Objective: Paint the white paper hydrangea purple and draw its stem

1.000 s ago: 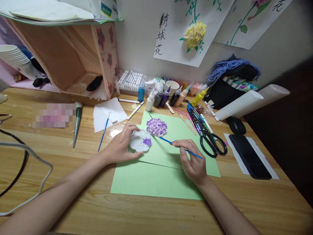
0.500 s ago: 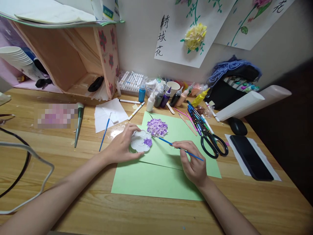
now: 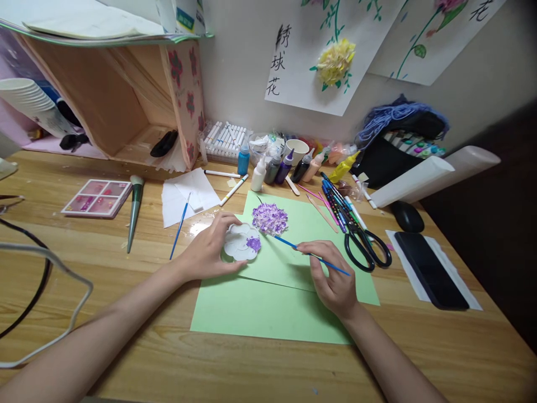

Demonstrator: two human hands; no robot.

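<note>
My left hand (image 3: 207, 250) grips the near edge of a white flower-shaped palette (image 3: 239, 242) with a dab of purple paint. My right hand (image 3: 333, 280) pinches a thin blue paintbrush (image 3: 308, 254), its tip reaching the lower right edge of a purple-and-white dabbed flower (image 3: 269, 218). The flower is painted on a light green paper sheet (image 3: 293, 257), which lies over a second green sheet on the wooden table (image 3: 126, 336).
Black scissors (image 3: 364, 244) and coloured pens (image 3: 335, 200) lie right of the paper, then a phone (image 3: 431, 268) and mouse (image 3: 406, 215). Paint bottles (image 3: 272, 166) and markers (image 3: 224, 135) line the back. A spare blue brush (image 3: 179, 226), white paper, green cone (image 3: 133, 210) and pink box (image 3: 97, 197) lie left.
Both hands stay almost still; the brush tip hovers at the painted flower's lower right edge. The view shifted very slightly.
</note>
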